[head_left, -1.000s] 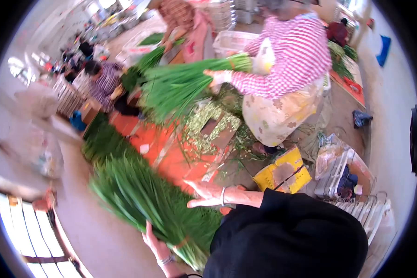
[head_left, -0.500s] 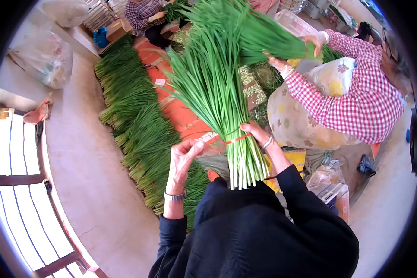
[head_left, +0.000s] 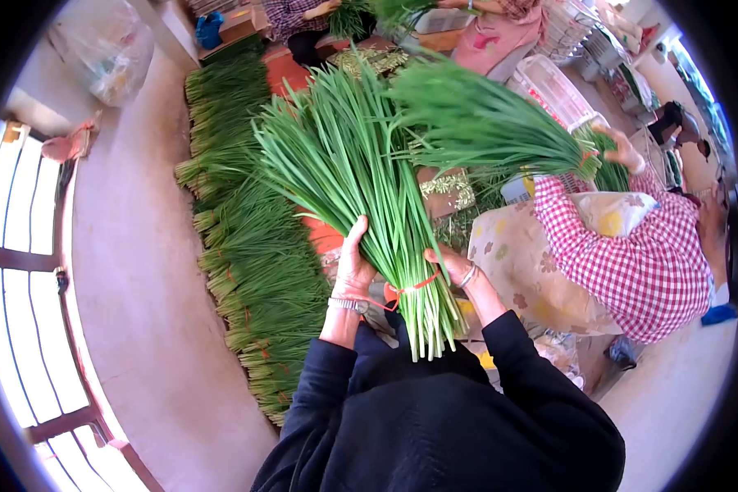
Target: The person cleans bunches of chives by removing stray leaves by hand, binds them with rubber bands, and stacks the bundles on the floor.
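Note:
A thick bundle of garlic chives (head_left: 361,168) slants up and away in front of me, its pale cut ends toward my body. An orange-red tie (head_left: 418,284) circles it near those ends, and a loose strand runs from it toward my left wrist. My left hand (head_left: 354,261) grips the bundle's left side, thumb up along the leaves, the other fingers hidden behind. On the right side my right hand (head_left: 449,264) is wrapped round the stems just above the tie.
Many tied chive bundles (head_left: 258,246) lie in a long row on the left by the wall. A co-worker in a checked sleeve (head_left: 615,262) holds another chive bundle (head_left: 500,123) at right. A white crate (head_left: 553,90) stands beyond. More people sit at the back.
My left hand has moved from the tie's loose end to the bundle's left side. The co-worker's bundle has swung lower and right. The view has shifted.

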Motion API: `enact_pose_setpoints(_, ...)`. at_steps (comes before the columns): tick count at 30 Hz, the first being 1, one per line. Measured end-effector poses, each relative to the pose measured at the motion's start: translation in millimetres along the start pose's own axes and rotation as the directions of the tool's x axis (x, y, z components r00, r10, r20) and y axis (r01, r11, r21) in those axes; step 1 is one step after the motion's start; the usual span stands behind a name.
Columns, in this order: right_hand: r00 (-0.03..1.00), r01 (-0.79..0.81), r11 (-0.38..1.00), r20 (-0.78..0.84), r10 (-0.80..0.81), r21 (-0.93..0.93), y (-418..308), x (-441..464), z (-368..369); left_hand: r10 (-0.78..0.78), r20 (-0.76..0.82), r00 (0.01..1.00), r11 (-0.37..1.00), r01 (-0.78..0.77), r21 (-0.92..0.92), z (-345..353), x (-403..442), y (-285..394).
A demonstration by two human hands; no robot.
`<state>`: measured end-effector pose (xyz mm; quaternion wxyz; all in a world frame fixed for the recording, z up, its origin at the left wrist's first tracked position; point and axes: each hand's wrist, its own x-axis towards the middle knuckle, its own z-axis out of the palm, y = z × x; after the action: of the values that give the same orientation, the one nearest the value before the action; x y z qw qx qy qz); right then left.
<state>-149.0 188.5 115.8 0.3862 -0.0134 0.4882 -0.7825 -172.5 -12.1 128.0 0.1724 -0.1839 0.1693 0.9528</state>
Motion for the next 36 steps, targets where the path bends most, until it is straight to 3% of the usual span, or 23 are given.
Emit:
enact_pose_setpoints(2,0.995,0.059,0.991,-0.067,-0.067,-0.123,1,13,5,0.148,-0.006,0.989,0.984,-0.147,0.104,-9,0,7)
enact_pose_setpoints(4,0.976,0.186,0.971,-0.086,-0.200,-0.151,-3,35,15,0.192,-0.032,0.981,0.968,-0.184,0.173,-10,-2,20)
enact_pose_setpoints(6,0.968,0.216,0.958,-0.090,-0.236,-0.188,-6,58,27,0.251,-0.022,0.968,0.944,-0.240,0.227,-9,-6,34)
enact_pose_setpoints(8,0.930,0.232,0.891,-0.178,-0.320,-0.390,-7,84,45,0.277,-0.056,0.959,0.935,-0.256,0.244,-22,-9,49)
enact_pose_setpoints(9,0.911,0.286,0.884,-0.181,-0.371,-0.371,-8,100,60,0.296,-0.080,0.952,0.924,-0.264,0.277,-29,-12,59)
enact_pose_setpoints(10,0.867,0.276,0.889,-0.305,-0.394,-0.366,-7,104,79,0.222,-0.131,0.966,0.960,-0.192,0.205,-43,-15,63)
enact_pose_setpoints(11,0.809,0.225,0.738,-0.300,-0.506,-0.636,1,119,73,0.290,-0.087,0.953,0.934,-0.262,0.243,-53,-16,67)
enact_pose_setpoints(12,0.742,0.250,0.635,-0.277,-0.611,-0.731,-2,126,91,0.303,-0.068,0.951,0.920,-0.273,0.281,-74,-11,72)
enact_pose_setpoints(16,0.781,0.269,0.638,-0.225,-0.583,-0.721,-11,155,131,0.369,-0.009,0.929,0.877,-0.345,0.334,-77,-32,90)
enact_pose_setpoints(18,0.778,0.262,0.683,-0.269,-0.568,-0.682,-6,159,132,0.372,0.077,0.925,0.869,-0.376,0.323,-87,-32,87)
enact_pose_setpoints(20,0.801,0.198,0.695,-0.295,-0.521,-0.691,-5,165,129,0.373,0.058,0.926,0.886,-0.374,0.275,-92,-35,84)
enact_pose_setpoints(22,0.859,0.143,0.645,-0.229,-0.458,-0.751,-4,169,116,0.267,0.020,0.963,0.941,-0.265,0.210,-91,-41,80)
enact_pose_setpoints(24,0.901,0.226,0.690,-0.122,-0.417,-0.688,-5,165,103,0.212,0.009,0.977,0.961,-0.210,0.180,-95,-45,71)
enact_pose_setpoints(30,0.985,0.054,0.812,-0.102,-0.138,-0.581,16,111,57,-0.094,0.025,0.995,0.995,0.095,-0.039,-105,-62,25)
enact_pose_setpoints(33,0.990,-0.077,0.870,-0.143,0.008,-0.487,24,79,51,-0.236,0.018,0.972,0.970,0.237,-0.050,-98,-77,9)
enact_pose_setpoints(36,0.919,-0.226,0.905,-0.387,0.075,-0.361,46,52,45,-0.345,0.042,0.938,0.931,0.347,-0.111,-98,-90,0)
